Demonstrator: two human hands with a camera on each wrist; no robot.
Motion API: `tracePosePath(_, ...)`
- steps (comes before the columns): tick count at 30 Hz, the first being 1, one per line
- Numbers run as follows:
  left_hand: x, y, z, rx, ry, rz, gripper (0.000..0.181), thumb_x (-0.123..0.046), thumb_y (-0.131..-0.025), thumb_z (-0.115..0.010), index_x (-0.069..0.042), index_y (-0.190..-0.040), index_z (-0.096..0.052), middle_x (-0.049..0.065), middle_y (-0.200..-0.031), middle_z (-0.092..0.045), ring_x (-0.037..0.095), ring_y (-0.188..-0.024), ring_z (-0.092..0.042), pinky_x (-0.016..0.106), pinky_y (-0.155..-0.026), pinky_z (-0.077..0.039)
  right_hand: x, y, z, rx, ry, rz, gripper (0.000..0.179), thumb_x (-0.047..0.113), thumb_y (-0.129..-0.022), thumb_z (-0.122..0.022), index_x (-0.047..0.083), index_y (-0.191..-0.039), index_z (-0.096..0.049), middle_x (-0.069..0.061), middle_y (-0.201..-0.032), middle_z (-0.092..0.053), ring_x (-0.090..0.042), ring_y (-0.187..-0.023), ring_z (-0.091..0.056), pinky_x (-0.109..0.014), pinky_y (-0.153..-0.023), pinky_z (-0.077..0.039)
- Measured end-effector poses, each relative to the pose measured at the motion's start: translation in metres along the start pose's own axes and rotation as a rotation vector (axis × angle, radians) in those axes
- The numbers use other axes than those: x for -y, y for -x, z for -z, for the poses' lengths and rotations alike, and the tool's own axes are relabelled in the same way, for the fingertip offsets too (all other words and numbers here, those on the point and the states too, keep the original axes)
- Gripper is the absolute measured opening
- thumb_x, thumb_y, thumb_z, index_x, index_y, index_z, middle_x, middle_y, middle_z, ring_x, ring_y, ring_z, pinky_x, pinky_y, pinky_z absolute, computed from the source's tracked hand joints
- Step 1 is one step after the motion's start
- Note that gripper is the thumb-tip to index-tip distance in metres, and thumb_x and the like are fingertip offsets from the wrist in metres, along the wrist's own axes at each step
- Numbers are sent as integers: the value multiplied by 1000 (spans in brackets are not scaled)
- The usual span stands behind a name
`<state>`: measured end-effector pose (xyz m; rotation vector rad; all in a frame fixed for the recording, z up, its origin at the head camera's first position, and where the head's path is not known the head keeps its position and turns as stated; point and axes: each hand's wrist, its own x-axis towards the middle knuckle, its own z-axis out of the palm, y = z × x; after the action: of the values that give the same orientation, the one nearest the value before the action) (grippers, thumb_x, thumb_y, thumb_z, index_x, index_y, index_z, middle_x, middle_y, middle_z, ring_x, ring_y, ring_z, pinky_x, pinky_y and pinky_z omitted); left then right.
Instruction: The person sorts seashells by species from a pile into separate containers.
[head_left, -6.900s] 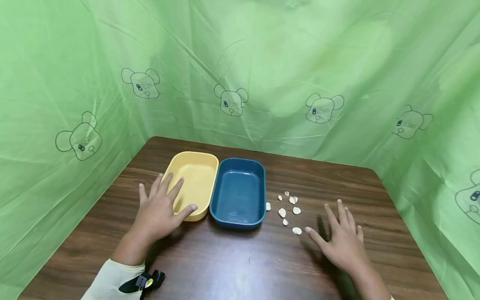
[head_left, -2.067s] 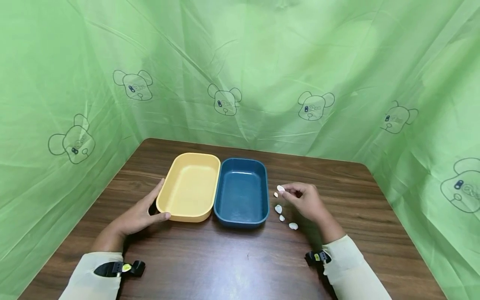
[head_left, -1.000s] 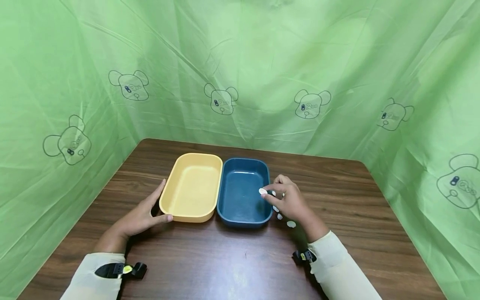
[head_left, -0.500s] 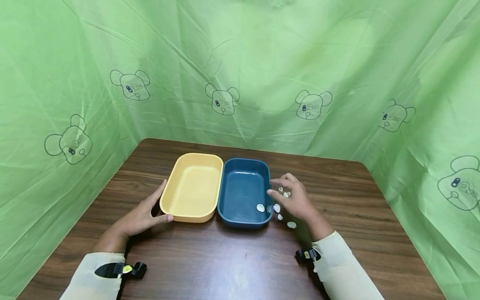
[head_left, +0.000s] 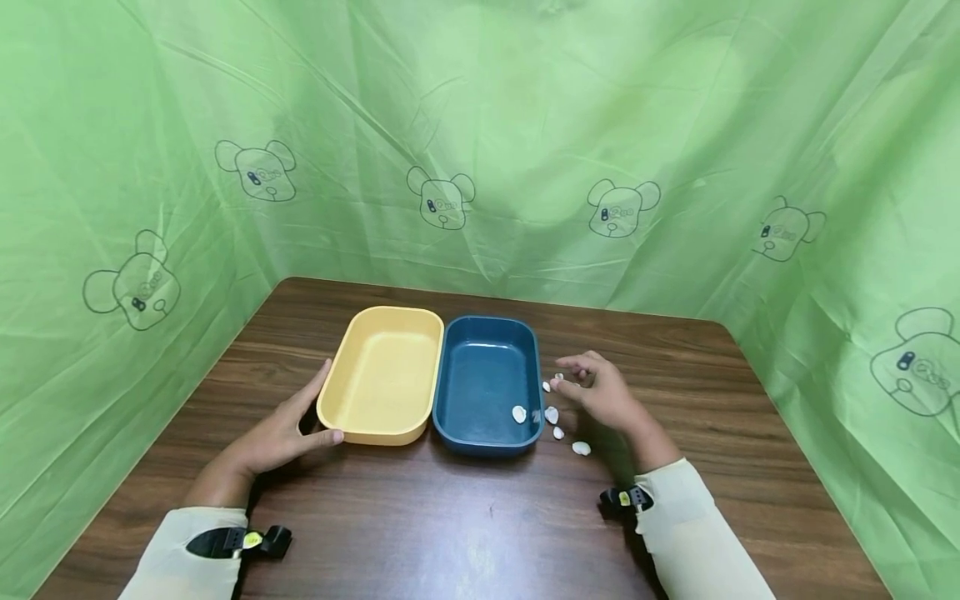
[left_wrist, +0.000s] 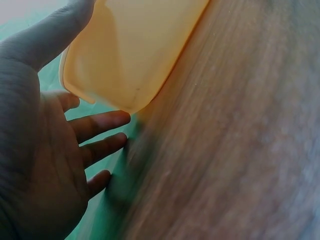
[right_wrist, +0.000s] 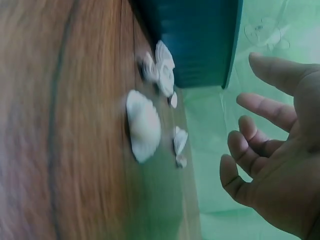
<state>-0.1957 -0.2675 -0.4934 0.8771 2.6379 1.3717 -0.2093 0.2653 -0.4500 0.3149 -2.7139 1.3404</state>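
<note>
While left hand (head_left: 281, 431) is resting against yellow tray (head_left: 382, 375) at 7 to 9 o'clock, fingers spread, right hand (head_left: 606, 397) is reaching at 3 o'clock of blue tray (head_left: 483, 375), thumb and forefinger parted, holding nothing. White seashell (head_left: 520, 414) lying inside blue tray, 4 o'clock; loose seashells (head_left: 581, 448) sitting outside, 3 to 4 o'clock. Step apparently fetching another; calling for low pinch on small seashell (head_left: 546, 387) near thumb. Versus one second ago: right fingers were pinching shell, blue tray bare.
</note>
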Motion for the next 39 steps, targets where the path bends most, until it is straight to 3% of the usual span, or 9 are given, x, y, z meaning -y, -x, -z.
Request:
tracePosePath(3, 1, 1, 0, -1, -1, -13, 119, -16, -94, -86, -23, -178, -2, 23, -183, -12, -9, -159, -12, -1, -116, -13, -4, 0, 4, 15, 22, -38, 41, 13, -94, -86, -3, -130, -76, -28, -115, -66, -39, -105, -58, -32, -86, -47)
tracePosePath(6, 2, 1, 0, -2, -3, -16, 119, -16, -94, -86, -23, -178, -2, 23, -183, -13, -10, -158, -12, -1, -116, -13, -9, -1, 7, 20, 34, -55, 41, 14, -94, -86, -4, -130, -76, -26, -110, -66, -33, -101, -58, -29, -83, -47)
tracePosePath(13, 2, 0, 1, 1, 11, -24, 118, -15, -94, -85, -23, -178, -2, 24, -183, -12, -10, -159, -12, -2, -116, -13, -20, -2, 14, 58, -2, -62, 44, 12, -94, -86, -8, -131, -73, -5, -82, -57, -14, -76, -51, -24, -64, -43)
tracePosePath(17, 2, 0, 1, 0, 3, -21, 118, -15, -95, -85, -23, -178, -2, 24, -183, -12, -9, -159, -12, -1, -116, -13, -24, -1, 17, 87, -9, -75, 45, 13, -95, -86, -8, -132, -73, -2, -76, -54, -9, -68, -48, -23, -60, -40)
tracePosePath(27, 0, 0, 0, 4, -7, 7, 118, -18, -95, -85, -25, -178, -1, 25, -183, -11, -5, -159, -11, -1, -115, -12, -39, 1, 22, 128, 27, -102, 47, 14, -94, -86, -4, -136, -73, -3, -76, -54, -11, -67, -48, -24, -58, -40)
tracePosePath(39, 1, 1, 0, -2, -12, -2, 117, -17, -96, -84, -22, -178, -1, 26, -182, -13, -14, -155, -11, -3, -114, -13, -59, -1, 13, 74, 19, -137, 44, 12, -89, -91, -2, -129, -78, 2, -73, -49, -10, -67, -46, -24, -61, -38)
